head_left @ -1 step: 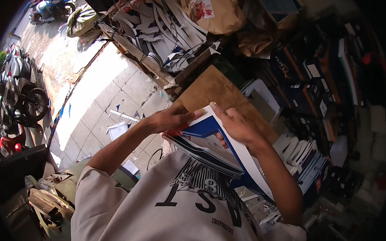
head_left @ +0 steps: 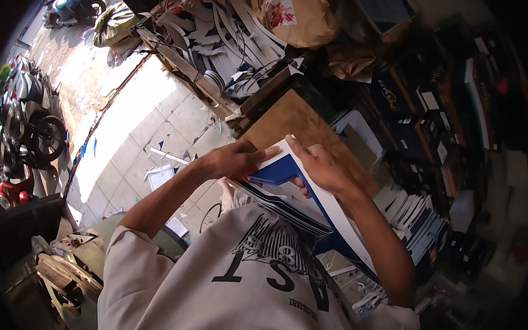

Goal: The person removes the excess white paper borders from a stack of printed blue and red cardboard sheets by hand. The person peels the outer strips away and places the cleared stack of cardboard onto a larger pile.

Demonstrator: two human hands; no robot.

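Blue-and-white sheets (head_left: 334, 226), with an angular opening cut through them, are held up in front of the person's chest, tilted, their layered lower edges close to the light printed shirt (head_left: 221, 257). Little has changed from a moment ago: the upper corner has risen very slightly while both hands keep the same hold, so the sheets remain in hand. On the left, the left hand (head_left: 234, 160) is closed over the upper-left edge, thumb flat on the white border; its other fingers are hidden. To its right, the right hand (head_left: 324, 171) pinches the upper corner, thumb on the border, with fingertips showing through the opening; its forearm covers part of the long right edge. Around them, from the left: parked motorcycles (head_left: 35, 126) in bright sun, wooden pieces (head_left: 67, 274) at lower left, and a tiled floor (head_left: 137, 133) scattered with paper scraps. Near the top, a wooden bin (head_left: 203, 84) overflows with paper strips (head_left: 222, 42). Just beyond the hands lies a brown board (head_left: 297, 121). Farther right, a pile of sheets (head_left: 410, 211) and dark boxes (head_left: 415, 136) crowd the right arm's side.
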